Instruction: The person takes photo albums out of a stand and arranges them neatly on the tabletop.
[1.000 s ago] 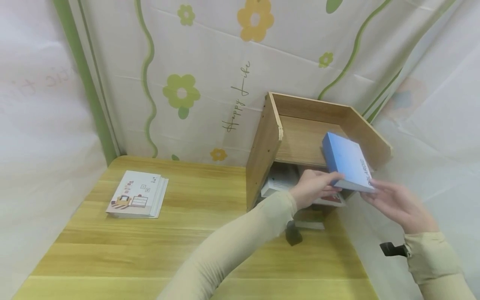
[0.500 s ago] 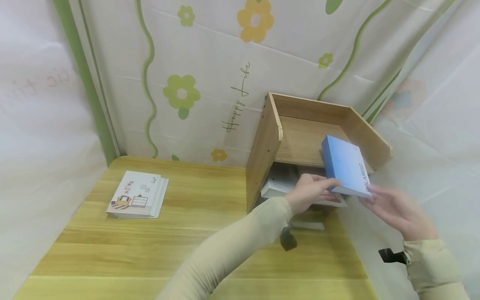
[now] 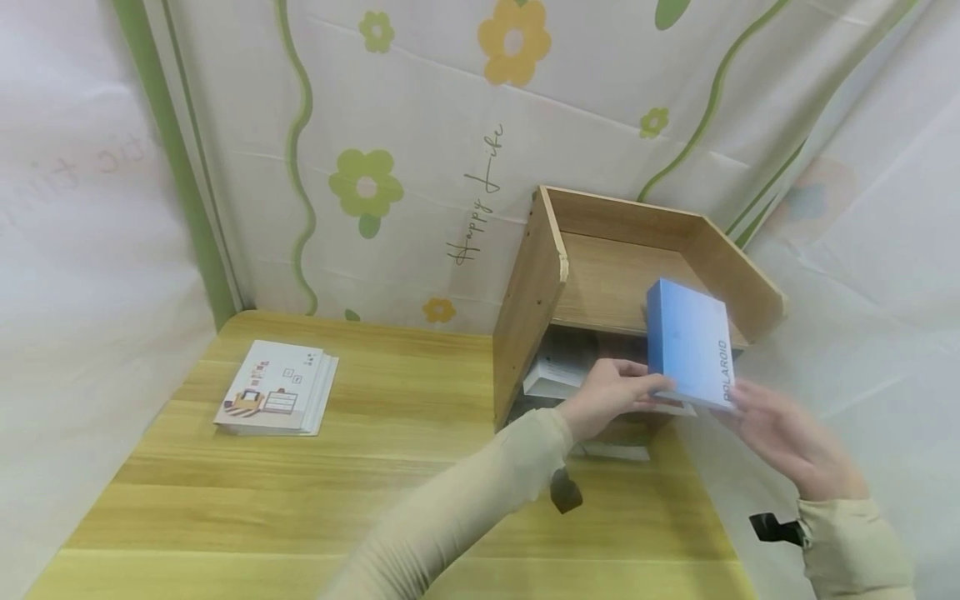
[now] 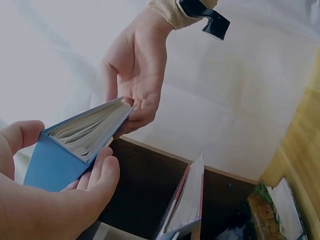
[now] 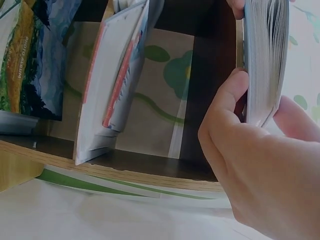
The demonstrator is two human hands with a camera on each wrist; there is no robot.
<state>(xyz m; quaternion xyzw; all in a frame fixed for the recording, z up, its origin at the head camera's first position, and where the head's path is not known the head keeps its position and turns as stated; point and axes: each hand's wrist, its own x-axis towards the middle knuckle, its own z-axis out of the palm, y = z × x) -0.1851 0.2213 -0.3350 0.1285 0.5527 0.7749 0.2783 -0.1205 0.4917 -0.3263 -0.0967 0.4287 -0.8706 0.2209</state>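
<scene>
I am looking down on a wooden table (image 3: 300, 508) with yellow-brown grain; a wooden shelf unit (image 3: 615, 271) is standing at its back right. White cloth (image 3: 420, 100) is hanging behind and on both sides, showing green and orange flowers (image 3: 349, 185), wavy green lines (image 3: 307, 94) and "Happy Life" lettering (image 3: 477, 198). I am getting soft, pale light.

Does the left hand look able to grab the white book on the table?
Likely yes, if the left hand lets go of the blue book: nothing covers the white book, and bare table lies beside it.
</scene>
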